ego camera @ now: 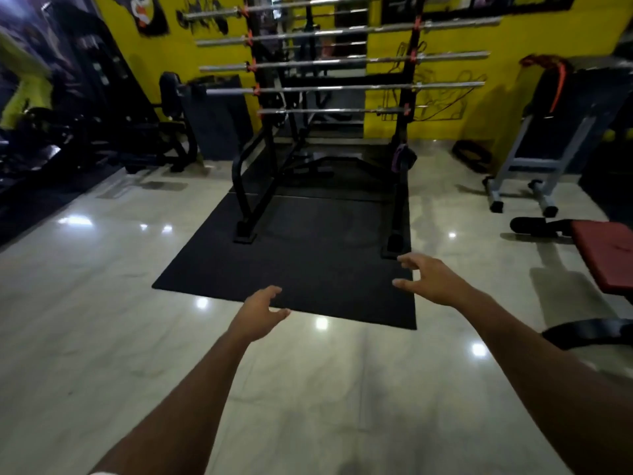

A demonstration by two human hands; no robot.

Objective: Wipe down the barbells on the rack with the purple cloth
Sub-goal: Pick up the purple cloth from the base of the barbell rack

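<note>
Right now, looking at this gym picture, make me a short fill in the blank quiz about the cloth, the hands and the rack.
1. The purple cloth hangs on the rack's ____ upright.
2. The left hand and right hand both hold ____.
3. The rack stands on a ____ mat.
4. The wall behind the barbells is painted ____.

Missing words: right; nothing; black; yellow.

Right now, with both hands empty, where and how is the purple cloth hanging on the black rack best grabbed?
Judging by its drape, pinch the purple cloth at its loose hanging lower part, coming from the front with the right hand, then lift it off the black rack's right upright.
</note>
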